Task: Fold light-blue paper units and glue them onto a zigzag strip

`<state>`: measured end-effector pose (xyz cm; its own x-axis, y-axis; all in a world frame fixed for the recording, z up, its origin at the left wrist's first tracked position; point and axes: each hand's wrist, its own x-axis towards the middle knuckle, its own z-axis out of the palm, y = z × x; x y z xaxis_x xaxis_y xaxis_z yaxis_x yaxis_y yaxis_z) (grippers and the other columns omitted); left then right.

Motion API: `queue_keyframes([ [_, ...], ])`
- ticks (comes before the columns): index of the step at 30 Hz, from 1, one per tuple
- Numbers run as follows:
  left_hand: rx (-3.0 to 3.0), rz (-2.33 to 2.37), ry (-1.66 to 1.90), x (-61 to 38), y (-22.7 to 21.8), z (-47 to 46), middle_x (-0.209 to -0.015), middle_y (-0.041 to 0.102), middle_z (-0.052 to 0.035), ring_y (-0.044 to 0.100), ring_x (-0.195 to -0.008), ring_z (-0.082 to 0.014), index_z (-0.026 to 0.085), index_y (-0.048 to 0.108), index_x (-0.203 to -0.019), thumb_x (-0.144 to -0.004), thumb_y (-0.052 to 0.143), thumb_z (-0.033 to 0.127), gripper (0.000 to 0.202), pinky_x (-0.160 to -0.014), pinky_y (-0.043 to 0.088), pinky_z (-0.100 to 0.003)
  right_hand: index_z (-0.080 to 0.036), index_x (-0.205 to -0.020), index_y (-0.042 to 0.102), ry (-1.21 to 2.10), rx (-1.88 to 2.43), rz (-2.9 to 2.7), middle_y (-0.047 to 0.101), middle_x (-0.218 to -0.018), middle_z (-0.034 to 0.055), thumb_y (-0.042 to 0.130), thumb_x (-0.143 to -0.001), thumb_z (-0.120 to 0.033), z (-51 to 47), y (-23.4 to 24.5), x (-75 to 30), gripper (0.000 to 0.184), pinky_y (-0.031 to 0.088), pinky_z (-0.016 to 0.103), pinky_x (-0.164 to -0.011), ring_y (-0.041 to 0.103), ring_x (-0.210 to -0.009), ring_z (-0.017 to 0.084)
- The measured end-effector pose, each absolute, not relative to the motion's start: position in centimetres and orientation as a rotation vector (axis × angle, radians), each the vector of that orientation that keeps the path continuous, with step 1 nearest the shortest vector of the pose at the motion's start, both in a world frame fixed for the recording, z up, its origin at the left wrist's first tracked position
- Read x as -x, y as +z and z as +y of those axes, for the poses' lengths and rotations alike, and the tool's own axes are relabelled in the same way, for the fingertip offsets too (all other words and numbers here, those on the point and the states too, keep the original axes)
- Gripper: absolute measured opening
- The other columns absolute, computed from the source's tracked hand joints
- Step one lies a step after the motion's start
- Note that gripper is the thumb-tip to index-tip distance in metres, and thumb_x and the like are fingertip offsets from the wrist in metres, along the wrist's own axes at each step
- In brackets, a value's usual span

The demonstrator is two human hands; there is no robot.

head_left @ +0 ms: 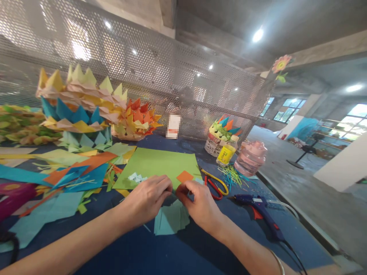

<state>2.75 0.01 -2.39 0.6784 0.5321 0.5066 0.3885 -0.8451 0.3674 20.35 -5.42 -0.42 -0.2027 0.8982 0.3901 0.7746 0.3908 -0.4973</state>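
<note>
My left hand [153, 194] and right hand [199, 202], fingers curled, hold indiscernible, with the paper stack [171, 219] between them toward six o'clock.

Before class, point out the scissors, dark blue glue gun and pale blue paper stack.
Scissors [215, 177]: head view, yellow handle.
Dark blue glue gun [263, 208]: head view, body.
Pale blue paper stack [171, 219]: head view, top sheet.

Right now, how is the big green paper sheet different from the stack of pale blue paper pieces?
The big green paper sheet is wider than the stack of pale blue paper pieces. The sheet looks like one flat piece; the stack shows many layered edges. Both lie on the dark blue table.
</note>
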Motion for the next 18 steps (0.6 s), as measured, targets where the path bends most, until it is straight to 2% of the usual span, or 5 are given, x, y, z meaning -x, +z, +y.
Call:
queue_keyframes([
  [18,-2.809,0.686,1.012,-2.90,-2.44,-0.13,-0.065,0.051,-0.0004,0.045,-0.059,-0.0149,0.018,0.046,-0.073,-0.088,0.037,0.013,0.018,-0.058,0.035,-0.028,-0.019,-0.075,0.058,0.246,1.423,-2.066,0.062,-0.072,0.0002,0.057,-0.080,-0.010,-5.45,-0.27,-20.38,0.010,0.044,0.024,-0.066,0.058,-0.071,0.015],
])
